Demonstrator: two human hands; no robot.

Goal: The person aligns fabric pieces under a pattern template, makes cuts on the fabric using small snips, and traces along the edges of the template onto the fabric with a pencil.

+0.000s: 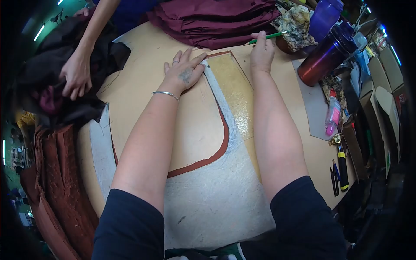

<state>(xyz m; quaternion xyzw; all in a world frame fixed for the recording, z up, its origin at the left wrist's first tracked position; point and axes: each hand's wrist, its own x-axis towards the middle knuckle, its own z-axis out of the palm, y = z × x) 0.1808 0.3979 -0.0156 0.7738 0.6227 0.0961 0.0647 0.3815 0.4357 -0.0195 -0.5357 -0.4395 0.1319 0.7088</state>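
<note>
My left hand (185, 73) lies flat with fingers spread at the upper edge of a tan panel (197, 125). Reddish-brown material (226, 134) shows as a curved border along that panel. A grey-white board (212, 208) surrounds the curve, and a yellowish strip (234, 95) runs along its right side. My right hand (262, 56) is closed around a green pencil (275, 35), just right of the strip's upper end. The pencil lies roughly level, its tip pointing right.
Another person's hand (78, 73) grips dark cloth (47, 65) at upper left. Maroon fabric (212, 21) is heaped at the back. A red-purple flask (323, 56), a pink bottle (333, 117) and a yellow-black cutter (342, 171) line the right. Rust-coloured cloth (65, 173) hangs at left.
</note>
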